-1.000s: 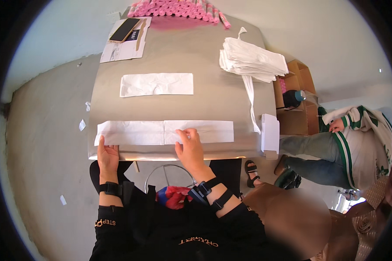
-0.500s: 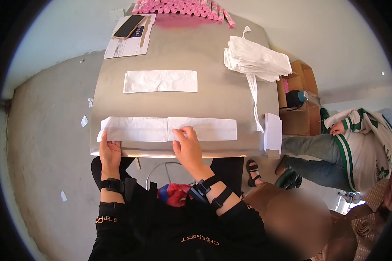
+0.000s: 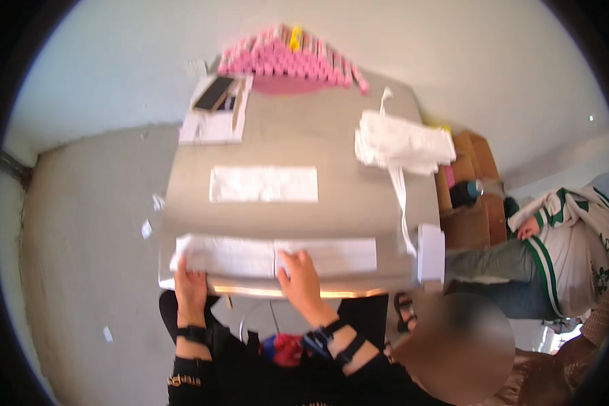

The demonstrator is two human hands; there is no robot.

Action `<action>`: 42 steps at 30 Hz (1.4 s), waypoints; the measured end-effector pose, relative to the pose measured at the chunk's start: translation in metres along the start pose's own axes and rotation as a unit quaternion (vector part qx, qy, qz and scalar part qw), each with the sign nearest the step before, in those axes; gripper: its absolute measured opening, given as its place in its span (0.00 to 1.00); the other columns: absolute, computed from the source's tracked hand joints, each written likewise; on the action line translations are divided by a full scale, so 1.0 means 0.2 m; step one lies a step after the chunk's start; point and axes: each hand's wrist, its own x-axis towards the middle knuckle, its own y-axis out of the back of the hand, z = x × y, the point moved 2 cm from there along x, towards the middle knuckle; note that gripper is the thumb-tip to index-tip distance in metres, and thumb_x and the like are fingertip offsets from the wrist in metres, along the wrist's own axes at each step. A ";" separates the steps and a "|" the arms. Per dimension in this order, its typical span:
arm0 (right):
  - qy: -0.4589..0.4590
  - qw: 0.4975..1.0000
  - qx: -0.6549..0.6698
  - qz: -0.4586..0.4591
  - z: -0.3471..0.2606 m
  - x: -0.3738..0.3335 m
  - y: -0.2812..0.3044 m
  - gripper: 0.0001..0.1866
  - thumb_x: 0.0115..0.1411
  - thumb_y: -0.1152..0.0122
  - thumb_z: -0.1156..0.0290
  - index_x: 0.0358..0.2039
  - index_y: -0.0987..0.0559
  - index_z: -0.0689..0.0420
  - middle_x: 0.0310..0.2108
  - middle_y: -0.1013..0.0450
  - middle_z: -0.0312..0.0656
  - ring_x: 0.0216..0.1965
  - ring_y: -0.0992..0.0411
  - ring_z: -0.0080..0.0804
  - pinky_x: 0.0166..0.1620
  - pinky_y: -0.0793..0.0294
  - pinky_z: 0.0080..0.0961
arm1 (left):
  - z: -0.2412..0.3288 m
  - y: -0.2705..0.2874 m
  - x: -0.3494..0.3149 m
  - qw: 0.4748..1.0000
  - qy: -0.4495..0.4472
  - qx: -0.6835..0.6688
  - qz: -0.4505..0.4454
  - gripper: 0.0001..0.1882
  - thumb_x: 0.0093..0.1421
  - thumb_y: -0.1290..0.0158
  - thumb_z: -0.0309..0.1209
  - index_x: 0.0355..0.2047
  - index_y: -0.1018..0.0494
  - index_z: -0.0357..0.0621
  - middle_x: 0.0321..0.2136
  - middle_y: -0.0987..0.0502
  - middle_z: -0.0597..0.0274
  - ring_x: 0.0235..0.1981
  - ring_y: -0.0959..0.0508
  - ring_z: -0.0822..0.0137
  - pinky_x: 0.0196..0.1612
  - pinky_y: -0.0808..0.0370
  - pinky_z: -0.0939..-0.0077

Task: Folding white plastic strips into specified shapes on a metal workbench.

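A long white paper-like strip (image 3: 230,257) lies along the table's near edge, with a crosswise line near its middle. At its left end is my left hand (image 3: 191,287), palm up; the thumb lies against the strip's corner and the fingers curl at its near edge, apparently pinching it. My right hand (image 3: 302,281) reaches over the middle, index fingertip touching by the crosswise line, thumb apart from it, nothing held between them. Farther off, a shorter white folded piece (image 3: 264,184) lies flat. A stack of similar white pieces (image 3: 402,143) sits at the right with a white tie under it.
Pink rolls (image 3: 284,62) are piled at the table's far edge. A phone (image 3: 214,93) rests on flattened cardboard (image 3: 210,130) at far left. A small white box (image 3: 431,254) stands at the right edge, near cardboard boxes (image 3: 477,166) and a dark bottle (image 3: 463,193). Other people are at right.
The whole view has shifted, so the table appears lower and more of the pink pile shows. My right index fingertip now presses closer to the crosswise line; my left hand stays at the strip's left end.
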 end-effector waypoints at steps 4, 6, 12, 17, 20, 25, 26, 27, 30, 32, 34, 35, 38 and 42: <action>-0.111 0.928 0.323 -0.148 -0.22 0.17 0.10 0.34 0.52 0.46 0.77 0.60 0.42 0.52 0.27 0.33 0.39 0.27 0.33 0.27 0.34 0.32 0.23 | 0.00 0.09 -0.01 1.000 0.002 -0.026 0.013 0.19 0.61 0.52 0.36 0.51 0.35 0.43 0.49 0.30 0.63 0.52 0.33 0.66 0.56 0.38 0.68; -0.122 0.840 0.484 -0.212 -0.37 0.34 0.23 0.39 0.54 0.46 0.77 0.64 0.51 0.50 0.23 0.35 0.36 0.23 0.37 0.20 0.33 0.34 0.20 | -0.02 0.12 0.01 1.000 0.014 -0.023 0.003 0.20 0.60 0.52 0.37 0.50 0.35 0.43 0.49 0.30 0.63 0.52 0.33 0.65 0.56 0.39 0.69; -0.021 0.981 0.181 -0.063 -0.16 0.27 0.21 0.23 0.51 0.44 0.78 0.49 0.31 0.53 0.34 0.34 0.40 0.31 0.32 0.31 0.35 0.31 0.25 | 0.02 0.03 0.05 1.000 0.015 -0.026 -0.005 0.17 0.62 0.55 0.34 0.50 0.36 0.41 0.49 0.30 0.61 0.53 0.33 0.64 0.57 0.37 0.67; -0.114 0.985 0.124 -0.034 0.02 0.03 0.11 0.16 0.49 0.43 0.78 0.40 0.27 0.55 0.36 0.35 0.42 0.36 0.32 0.37 0.36 0.29 0.31 | 0.03 0.03 0.05 1.000 -0.005 -0.027 -0.005 0.15 0.62 0.54 0.32 0.47 0.34 0.40 0.48 0.29 0.60 0.51 0.31 0.65 0.55 0.34 0.69; -0.088 0.990 0.103 -0.029 0.00 0.00 0.06 0.16 0.48 0.43 0.78 0.40 0.26 0.55 0.36 0.35 0.42 0.38 0.32 0.38 0.35 0.29 0.32 | 0.03 0.04 0.04 1.000 0.003 -0.025 0.007 0.14 0.62 0.54 0.31 0.47 0.34 0.39 0.47 0.29 0.60 0.50 0.30 0.64 0.55 0.34 0.68; -0.016 0.998 0.052 -0.019 -0.03 0.03 0.02 0.18 0.46 0.41 0.78 0.41 0.26 0.55 0.38 0.36 0.43 0.40 0.34 0.41 0.38 0.31 0.34 | 0.02 0.02 0.02 1.000 0.003 -0.030 0.006 0.14 0.62 0.55 0.30 0.47 0.34 0.39 0.47 0.29 0.59 0.50 0.30 0.64 0.55 0.34 0.68; 0.028 0.999 0.022 -0.008 -0.05 0.04 0.01 0.19 0.46 0.40 0.78 0.42 0.26 0.55 0.38 0.36 0.44 0.41 0.35 0.42 0.39 0.32 0.35 | 0.02 0.03 0.01 0.999 0.007 -0.035 0.007 0.14 0.62 0.55 0.30 0.48 0.34 0.38 0.47 0.29 0.59 0.50 0.30 0.64 0.55 0.34 0.68; 0.026 0.999 0.023 -0.008 -0.05 0.04 0.01 0.19 0.46 0.40 0.78 0.42 0.26 0.55 0.38 0.36 0.44 0.41 0.35 0.42 0.39 0.32 0.35 | 0.02 0.03 0.01 0.999 0.008 -0.034 0.008 0.14 0.62 0.55 0.30 0.48 0.34 0.38 0.47 0.29 0.59 0.50 0.30 0.64 0.55 0.34 0.68; 0.037 0.999 -0.012 -0.029 -0.06 0.04 0.00 0.22 0.45 0.39 0.76 0.44 0.27 0.55 0.41 0.37 0.46 0.44 0.37 0.43 0.43 0.35 0.37 | 0.02 0.03 0.01 0.999 0.005 -0.034 0.010 0.15 0.63 0.55 0.30 0.48 0.34 0.38 0.47 0.29 0.59 0.51 0.30 0.64 0.55 0.33 0.68; 0.038 0.998 -0.047 -0.026 -0.05 0.04 -0.02 0.23 0.45 0.38 0.74 0.45 0.27 0.55 0.44 0.37 0.47 0.48 0.39 0.44 0.46 0.36 0.38 | 0.02 0.03 0.02 0.999 0.005 -0.032 -0.004 0.15 0.63 0.55 0.30 0.48 0.34 0.38 0.47 0.29 0.59 0.51 0.30 0.64 0.55 0.33 0.68; 0.037 0.997 -0.054 -0.028 -0.04 0.04 -0.04 0.23 0.46 0.38 0.73 0.46 0.27 0.54 0.45 0.37 0.47 0.48 0.39 0.45 0.46 0.36 0.39 | 0.02 0.02 0.01 1.000 0.005 -0.031 -0.001 0.15 0.62 0.55 0.30 0.48 0.34 0.38 0.47 0.29 0.59 0.51 0.30 0.64 0.55 0.33 0.69; 0.038 0.997 -0.061 -0.029 -0.04 0.04 -0.04 0.22 0.47 0.38 0.72 0.46 0.26 0.53 0.45 0.38 0.47 0.47 0.39 0.46 0.46 0.36 0.39 | 0.02 0.01 0.01 1.000 0.002 -0.030 0.000 0.15 0.62 0.55 0.30 0.48 0.34 0.39 0.47 0.29 0.59 0.51 0.30 0.64 0.55 0.33 0.69; 0.036 0.997 -0.060 -0.036 -0.03 0.04 -0.04 0.23 0.47 0.38 0.72 0.47 0.27 0.53 0.45 0.37 0.47 0.48 0.39 0.46 0.47 0.37 0.39 | 0.02 0.02 0.02 1.000 0.004 -0.029 0.011 0.15 0.62 0.55 0.30 0.48 0.34 0.39 0.47 0.29 0.59 0.51 0.30 0.64 0.55 0.33 0.69; 0.039 0.996 -0.063 -0.039 -0.03 0.04 -0.05 0.23 0.47 0.38 0.72 0.47 0.27 0.53 0.45 0.37 0.47 0.48 0.39 0.46 0.47 0.36 0.39 | 0.01 0.03 0.02 1.000 -0.001 -0.023 0.008 0.15 0.62 0.54 0.30 0.48 0.34 0.39 0.47 0.29 0.59 0.50 0.30 0.64 0.55 0.34 0.69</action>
